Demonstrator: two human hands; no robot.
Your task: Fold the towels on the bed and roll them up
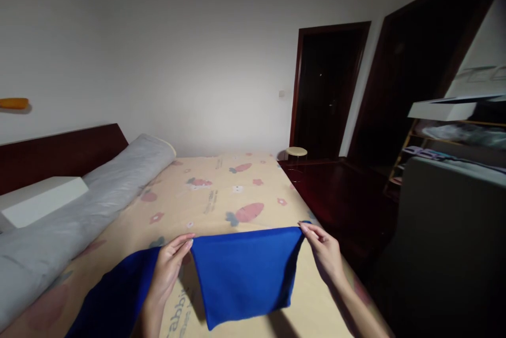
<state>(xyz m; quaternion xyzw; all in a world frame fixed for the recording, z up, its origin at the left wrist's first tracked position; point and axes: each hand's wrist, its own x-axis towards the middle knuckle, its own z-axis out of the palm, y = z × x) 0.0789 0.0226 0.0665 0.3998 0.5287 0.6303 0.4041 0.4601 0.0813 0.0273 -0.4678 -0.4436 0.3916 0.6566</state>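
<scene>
A plain blue cloth (247,274) hangs between my two hands, its top edge stretched nearly straight over the bed. At the upper left corner my left hand (174,256) pinches it between thumb and fingers. The fingertips of my right hand (322,245) are closed on the upper right corner. The lower edge hangs loose above the sheet, with a shadow beneath. More blue fabric (122,288) lies on the bed to the left, partly behind my left forearm; whether it joins the held cloth I cannot tell.
The bed has a cream sheet (221,198) printed with carrots and flowers. A long grey bolster (114,180) and a white box (43,201) lie along the headboard (67,151). Beyond the bed stands a stool (296,152); a dark panel (450,253) and a loaded shelf (443,111) are at right.
</scene>
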